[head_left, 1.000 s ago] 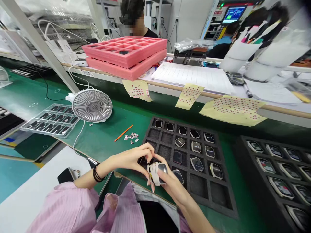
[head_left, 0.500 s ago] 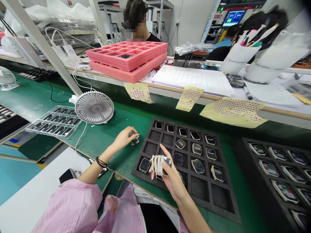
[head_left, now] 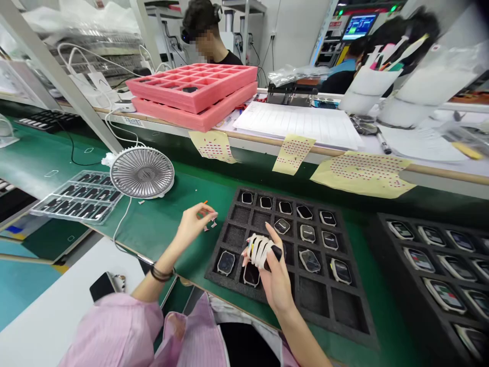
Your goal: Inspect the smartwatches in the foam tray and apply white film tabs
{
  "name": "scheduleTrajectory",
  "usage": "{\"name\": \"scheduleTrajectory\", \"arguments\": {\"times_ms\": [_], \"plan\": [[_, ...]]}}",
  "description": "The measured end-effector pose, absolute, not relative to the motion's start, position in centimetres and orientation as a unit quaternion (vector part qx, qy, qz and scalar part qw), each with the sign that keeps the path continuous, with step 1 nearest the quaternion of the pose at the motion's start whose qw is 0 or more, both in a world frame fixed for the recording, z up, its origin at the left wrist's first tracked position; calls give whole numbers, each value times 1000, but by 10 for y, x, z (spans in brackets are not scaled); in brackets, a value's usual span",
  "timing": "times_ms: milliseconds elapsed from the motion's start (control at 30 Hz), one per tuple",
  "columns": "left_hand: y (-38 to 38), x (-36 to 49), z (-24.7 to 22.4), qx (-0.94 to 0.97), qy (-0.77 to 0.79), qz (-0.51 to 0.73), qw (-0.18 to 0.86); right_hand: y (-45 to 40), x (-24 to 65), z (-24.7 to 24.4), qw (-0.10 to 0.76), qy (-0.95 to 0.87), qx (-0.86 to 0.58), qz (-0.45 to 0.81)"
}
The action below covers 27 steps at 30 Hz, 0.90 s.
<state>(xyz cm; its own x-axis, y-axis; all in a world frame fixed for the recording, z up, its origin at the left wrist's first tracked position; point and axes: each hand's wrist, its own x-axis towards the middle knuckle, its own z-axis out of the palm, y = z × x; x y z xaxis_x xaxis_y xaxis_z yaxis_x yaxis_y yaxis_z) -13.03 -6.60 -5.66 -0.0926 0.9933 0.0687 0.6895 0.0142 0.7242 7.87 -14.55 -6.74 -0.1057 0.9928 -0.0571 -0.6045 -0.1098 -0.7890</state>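
Note:
My left hand (head_left: 194,221) pinches over the green bench beside a few small pinkish pieces (head_left: 207,228); whatever its fingertips hold is too small to name. An orange bit shows just behind those fingers. My right hand (head_left: 275,280) is wrapped round a stack of watch cases (head_left: 261,250) lined up side by side, with its index finger raised. Beneath and around that hand lies a black foam tray (head_left: 313,295), whose square pockets hold several watches (head_left: 309,260); some pockets at its left and front right hold nothing.
A second foam tray of watches (head_left: 445,295) sits at the right. A white fan (head_left: 143,173) and a clear plastic tray (head_left: 78,196) are at the left. Pink foam trays (head_left: 194,86) and papers (head_left: 298,125) lie on the shelf, with a person (head_left: 208,38) behind.
My right hand has moved slightly right with the watch stack, uncovering a watch in the front row. My left hand's fingertips have come together near the small pieces. The view has shifted a little.

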Motion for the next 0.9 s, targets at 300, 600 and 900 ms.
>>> {"name": "scheduleTrajectory", "arguments": {"times_ms": [300, 600, 900], "plan": [[-134, -33, -31, 614, 464, 570, 287, -150, 61, -81, 704, -336, -351, 518], [-137, -28, -55, 661, 424, 553, 278, -150, 64, -80, 703, -344, -390, 486], [-133, -44, -66, 724, 362, 443, 385, -148, 68, -85, 657, -360, -437, 498]]}}
